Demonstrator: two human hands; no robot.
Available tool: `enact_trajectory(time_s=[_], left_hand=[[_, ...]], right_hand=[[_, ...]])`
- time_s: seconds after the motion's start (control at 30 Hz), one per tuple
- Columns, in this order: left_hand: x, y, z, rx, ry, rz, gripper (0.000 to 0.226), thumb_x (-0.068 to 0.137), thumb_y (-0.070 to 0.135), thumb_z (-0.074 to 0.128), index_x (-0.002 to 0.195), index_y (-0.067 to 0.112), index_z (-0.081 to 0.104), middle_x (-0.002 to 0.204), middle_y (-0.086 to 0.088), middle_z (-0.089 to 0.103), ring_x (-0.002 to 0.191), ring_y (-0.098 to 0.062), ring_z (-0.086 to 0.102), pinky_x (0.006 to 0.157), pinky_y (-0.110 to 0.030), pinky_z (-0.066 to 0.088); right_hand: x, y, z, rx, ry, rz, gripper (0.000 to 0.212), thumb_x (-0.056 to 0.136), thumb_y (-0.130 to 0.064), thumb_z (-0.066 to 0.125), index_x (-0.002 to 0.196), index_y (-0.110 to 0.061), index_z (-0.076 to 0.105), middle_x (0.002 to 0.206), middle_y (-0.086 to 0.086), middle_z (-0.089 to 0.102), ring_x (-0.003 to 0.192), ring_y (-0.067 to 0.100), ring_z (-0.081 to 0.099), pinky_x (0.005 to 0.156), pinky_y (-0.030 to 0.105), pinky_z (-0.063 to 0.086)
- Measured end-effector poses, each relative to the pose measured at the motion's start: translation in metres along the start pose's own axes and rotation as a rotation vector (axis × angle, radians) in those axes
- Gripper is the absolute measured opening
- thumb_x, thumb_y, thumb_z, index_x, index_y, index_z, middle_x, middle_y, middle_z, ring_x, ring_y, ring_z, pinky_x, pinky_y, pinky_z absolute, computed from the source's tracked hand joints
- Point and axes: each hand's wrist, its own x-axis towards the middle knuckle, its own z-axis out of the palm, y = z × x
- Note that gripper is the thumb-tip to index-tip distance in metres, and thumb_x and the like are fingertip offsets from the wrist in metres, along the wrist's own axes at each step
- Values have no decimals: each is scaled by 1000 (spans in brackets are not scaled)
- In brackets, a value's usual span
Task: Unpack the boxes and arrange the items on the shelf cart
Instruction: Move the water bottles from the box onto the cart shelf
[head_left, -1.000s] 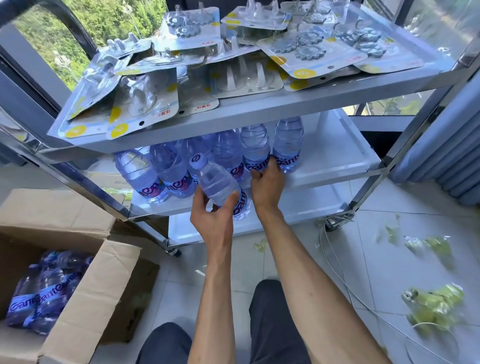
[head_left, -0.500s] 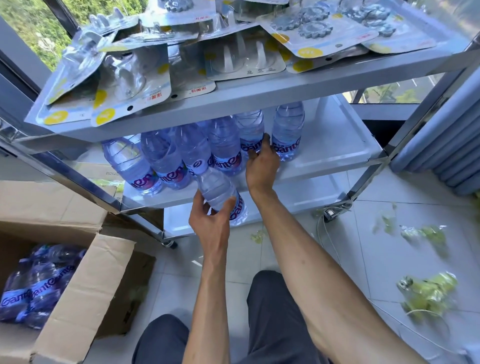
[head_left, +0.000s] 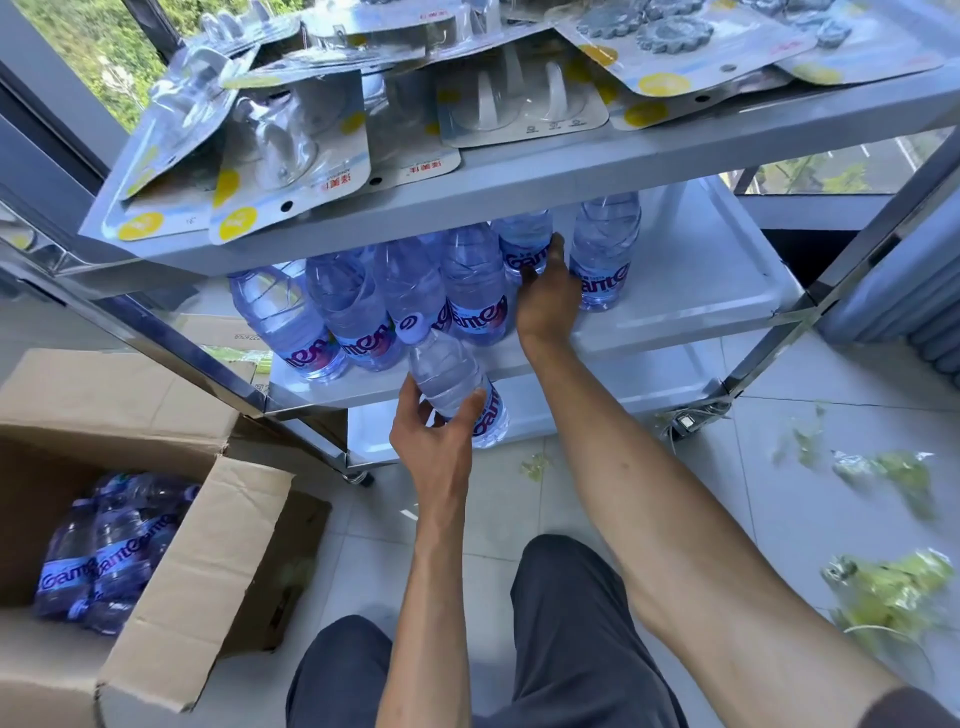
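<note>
My left hand (head_left: 434, 441) grips a clear water bottle (head_left: 452, 384) with a blue label, tilted, at the front edge of the cart's middle shelf (head_left: 691, 317). Several like bottles (head_left: 363, 306) stand in a row on that shelf. My right hand (head_left: 545, 296) reaches between two of them and holds the one on its left, a standing bottle (head_left: 522, 244). Another bottle (head_left: 605, 254) stands just right of that hand. The open cardboard box (head_left: 208, 525) at lower left holds more wrapped bottles (head_left: 104, 551).
The top shelf (head_left: 519, 166) carries several blister packs (head_left: 291, 150). A bare bottom shelf (head_left: 613, 395) sits below. Torn green plastic wrap (head_left: 883, 587) and a thin cable lie on the tiled floor at right. My knees are at the bottom.
My right hand has moved deeper into the middle shelf, from the shelf's front edge up to a standing bottle. My left hand has brought its bottle a little closer to the shelf.
</note>
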Motion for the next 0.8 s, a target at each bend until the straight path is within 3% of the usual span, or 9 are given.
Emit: enact_trajectory(time_s=[0.1,0.17,0.23,0.3,0.37,0.43,0.57,0.67,0.8], left_hand=[[-2,1,1,1,36,-8,55,72,4,81,123,11,64,108,-4,72,97,-14,69,81,-17,54],[-4,0,2,-17,55,-6,53,72,2,80,123,10,64,107,-6,73,94,-13,70,79,-15,54],[-6,1,4,-50,60,-5,54,73,0,79,124,9,64,108,-7,72,94,-14,70,79,-16,54],[-7,0,6,-67,62,-9,55,73,-2,79,124,7,63,109,-9,71,94,-15,70,78,-16,54],[-12,-1,5,-69,70,-22,54,72,-4,78,123,5,63,108,-10,71,92,-16,70,76,-15,53],[-16,-2,4,-75,77,-26,53,72,-4,78,122,5,63,108,-10,72,90,-12,70,74,-13,52],[-15,1,6,-72,79,-18,56,70,-2,80,122,6,64,106,-9,72,91,-14,70,76,-16,54],[-12,6,10,-86,100,-18,60,68,2,82,124,10,63,108,-5,71,94,-16,70,78,-19,55],[-7,12,14,-98,92,21,64,68,4,84,127,15,61,118,-4,65,102,-15,66,77,-16,54]], right_hand=[[-15,4,-10,54,109,7,22,93,-14,56,112,-10,66,105,11,72,97,30,68,74,28,47],[-30,10,-23,83,311,-29,10,87,-15,62,90,-9,68,86,8,72,80,27,67,64,28,43],[-35,16,-38,142,508,-60,17,76,-13,70,90,-6,63,87,10,66,83,29,60,66,33,44],[-30,22,-50,185,572,-61,41,65,-13,78,100,-2,59,99,12,61,96,32,55,80,40,47],[-22,23,-56,225,435,-16,68,62,-15,84,121,-2,53,118,13,59,112,32,53,94,38,44],[-17,24,-57,256,290,56,82,66,-16,85,137,-5,45,132,11,55,123,29,49,100,36,41],[-21,22,-55,240,293,77,72,72,-14,82,135,-5,49,130,10,58,121,29,52,97,37,43],[-39,24,-51,258,249,-8,64,70,-13,81,128,-8,54,119,7,64,110,26,59,90,34,49],[-52,21,-47,341,67,-134,56,68,-6,80,119,-14,58,98,-12,65,86,-1,59,75,6,46]])
